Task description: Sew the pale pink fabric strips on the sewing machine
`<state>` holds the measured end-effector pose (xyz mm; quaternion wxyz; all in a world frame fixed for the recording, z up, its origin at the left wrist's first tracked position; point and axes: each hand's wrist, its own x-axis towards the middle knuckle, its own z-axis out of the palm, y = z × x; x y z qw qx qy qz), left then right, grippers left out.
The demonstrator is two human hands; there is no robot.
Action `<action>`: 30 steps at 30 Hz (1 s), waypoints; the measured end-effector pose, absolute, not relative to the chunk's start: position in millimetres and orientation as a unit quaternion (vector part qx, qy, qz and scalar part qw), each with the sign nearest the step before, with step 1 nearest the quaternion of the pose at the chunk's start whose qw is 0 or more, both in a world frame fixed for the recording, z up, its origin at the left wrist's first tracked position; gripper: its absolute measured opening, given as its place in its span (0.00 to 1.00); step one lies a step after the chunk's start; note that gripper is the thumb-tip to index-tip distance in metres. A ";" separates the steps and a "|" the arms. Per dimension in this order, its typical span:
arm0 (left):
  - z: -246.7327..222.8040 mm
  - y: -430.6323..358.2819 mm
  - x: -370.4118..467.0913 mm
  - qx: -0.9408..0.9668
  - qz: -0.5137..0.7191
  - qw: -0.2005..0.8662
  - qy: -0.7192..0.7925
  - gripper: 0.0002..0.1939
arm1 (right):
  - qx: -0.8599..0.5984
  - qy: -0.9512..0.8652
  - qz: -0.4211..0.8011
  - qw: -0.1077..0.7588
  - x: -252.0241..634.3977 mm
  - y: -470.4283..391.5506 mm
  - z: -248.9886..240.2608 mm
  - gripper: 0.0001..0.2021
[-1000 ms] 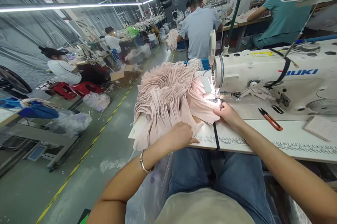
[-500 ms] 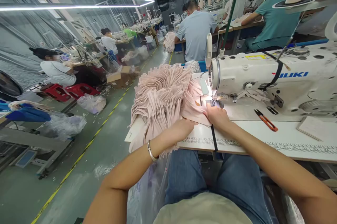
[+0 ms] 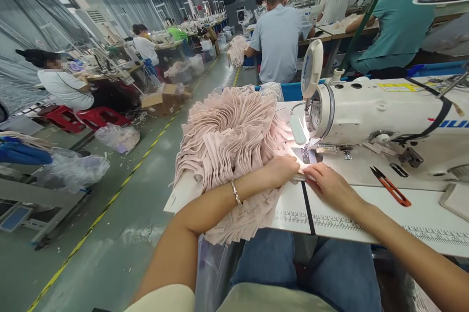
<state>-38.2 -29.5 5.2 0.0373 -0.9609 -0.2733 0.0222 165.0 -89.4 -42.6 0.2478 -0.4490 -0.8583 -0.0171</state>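
Observation:
A big gathered pile of pale pink fabric pieces (image 3: 223,131) is heaped on the left of the sewing table and hangs over its front edge. My left hand (image 3: 283,171) reaches across the pile, fingers closed on a fabric edge just in front of the lit presser foot. To its right, my right hand (image 3: 331,184) bends in with its fingertips pinched on the same edge, nearly meeting the left. The fingers partly hide the cloth between them. Above stands the white sewing machine (image 3: 366,109), its needle area (image 3: 308,155) shining under a lamp.
Orange-handled thread snips (image 3: 391,187) lie right of my right hand, near a light stack of pieces (image 3: 456,199). A printed ruler (image 3: 340,224) runs along the table's front edge. Co-workers sit at other machines ahead and left. A yellow-black floor line (image 3: 120,187) marks the aisle.
My view has shifted, so the machine appears farther right. Both hands have come closer together before the needle, the left moving up and right. More fabric hangs over the front edge.

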 end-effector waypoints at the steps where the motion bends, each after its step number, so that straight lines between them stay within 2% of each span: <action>1: 4.8 -25.3 -39.0 -0.956 0.008 0.012 -0.294 0.08 | -0.443 -0.858 -0.020 0.259 167.2 -88.8 -44.1 0.07; 4: -0.1 -19.8 -44.1 -0.945 -0.039 -0.037 -0.323 0.08 | -0.460 -0.844 -0.032 0.274 170.6 -85.0 -44.9 0.07; 9: -8.0 -20.7 -46.6 -0.931 -0.087 -0.082 -0.345 0.07 | -0.389 -0.893 -0.083 0.209 165.7 -77.4 -39.8 0.11; 12: -8.1 -20.8 -47.1 -0.935 -0.085 -0.043 -0.341 0.09 | -0.328 -0.913 -0.126 0.208 157.5 -74.6 -37.8 0.12; 17: -8.7 -22.0 -61.0 -0.953 -0.010 0.053 -0.299 0.10 | -0.310 -0.923 -0.099 0.204 148.3 -74.1 -37.5 0.15; 21: -15.6 -23.4 -72.2 -0.958 -0.019 0.086 -0.274 0.08 | -0.373 -0.906 -0.088 0.177 153.1 -72.1 -39.4 0.14; 27: -25.0 -12.3 -56.3 -0.956 -0.079 0.137 -0.246 0.16 | -0.482 -0.856 -0.017 0.185 184.8 -86.0 -41.1 0.14; 30: -26.7 -17.5 -40.7 -0.973 -0.093 0.156 -0.141 0.17 | -0.477 -0.857 -0.006 0.196 205.8 -101.0 -39.3 0.13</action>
